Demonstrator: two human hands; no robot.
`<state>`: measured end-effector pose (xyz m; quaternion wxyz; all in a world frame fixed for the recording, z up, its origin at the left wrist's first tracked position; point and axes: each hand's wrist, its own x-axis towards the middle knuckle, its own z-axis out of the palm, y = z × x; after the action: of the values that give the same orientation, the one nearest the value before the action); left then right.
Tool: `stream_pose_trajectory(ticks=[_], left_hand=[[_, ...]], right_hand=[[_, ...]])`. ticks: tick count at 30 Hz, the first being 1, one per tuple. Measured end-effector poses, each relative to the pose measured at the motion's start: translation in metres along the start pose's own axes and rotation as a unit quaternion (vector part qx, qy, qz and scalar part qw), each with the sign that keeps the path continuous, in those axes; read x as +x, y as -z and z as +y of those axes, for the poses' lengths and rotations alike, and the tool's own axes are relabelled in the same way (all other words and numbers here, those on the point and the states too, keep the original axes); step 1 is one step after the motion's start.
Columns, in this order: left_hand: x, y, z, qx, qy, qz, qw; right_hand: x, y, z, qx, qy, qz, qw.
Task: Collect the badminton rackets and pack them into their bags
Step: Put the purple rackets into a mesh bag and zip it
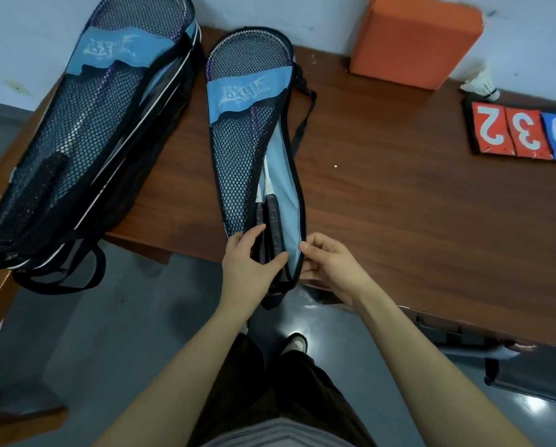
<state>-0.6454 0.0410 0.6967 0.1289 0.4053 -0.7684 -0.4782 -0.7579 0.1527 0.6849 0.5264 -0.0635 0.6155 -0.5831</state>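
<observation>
A blue and black mesh racket bag (pixel 238 150) lies on the brown table (pixel 415 204), its narrow end over the near edge. It is unzipped along its right side, and racket handles (pixel 275 221) show inside against the light blue lining. My left hand (pixel 249 266) grips the bag's narrow end, thumb across the handles. My right hand (pixel 326 262) pinches the bag's right black edge near the bottom. To the left lies a stack of similar mesh bags (pixel 86 130) with rackets inside, straps hanging off the table.
An orange block (pixel 412 40) leans against the wall at the back. A shuttlecock (pixel 481 83) and a flip scoreboard (pixel 525 132) with numbers lie at the right. Grey floor and my shoe (pixel 297 341) show below the table edge.
</observation>
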Motion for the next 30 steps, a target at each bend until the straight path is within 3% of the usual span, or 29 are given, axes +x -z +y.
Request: stream_pose_trajectory(ticks=[9, 13, 16, 20, 23, 27, 30], left_hand=[[-0.001, -0.015, 0.023, 0.044, 0.030, -0.056, 0.997], [0.001, -0.003, 0.031, -0.046, 0.020, -0.136, 0.989], [-0.008, -0.005, 0.034, -0.124, 0.039, -0.119, 0.984], [-0.021, -0.020, 0.024, -0.152, 0.112, -0.062, 0.980], [-0.034, -0.024, 0.022, -0.111, 0.072, -0.073, 0.988], [-0.044, -0.021, 0.030, -0.190, 0.079, -0.102, 0.973], [-0.044, -0.020, 0.041, -0.174, 0.010, -0.099, 0.980]], right_hand=[[-0.021, 0.022, 0.001, 0.025, 0.051, 0.043, 0.997], [-0.031, 0.039, 0.010, -0.010, 0.077, 0.000, 0.997], [-0.038, 0.048, 0.012, -0.021, 0.079, -0.019, 0.997], [-0.040, 0.051, 0.011, -0.005, 0.081, 0.048, 0.996], [-0.039, 0.052, 0.012, 0.029, 0.072, 0.054, 0.996], [-0.042, 0.056, 0.010, -0.031, 0.097, 0.047, 0.994], [-0.050, 0.055, 0.004, -0.061, 0.117, 0.031, 0.991]])
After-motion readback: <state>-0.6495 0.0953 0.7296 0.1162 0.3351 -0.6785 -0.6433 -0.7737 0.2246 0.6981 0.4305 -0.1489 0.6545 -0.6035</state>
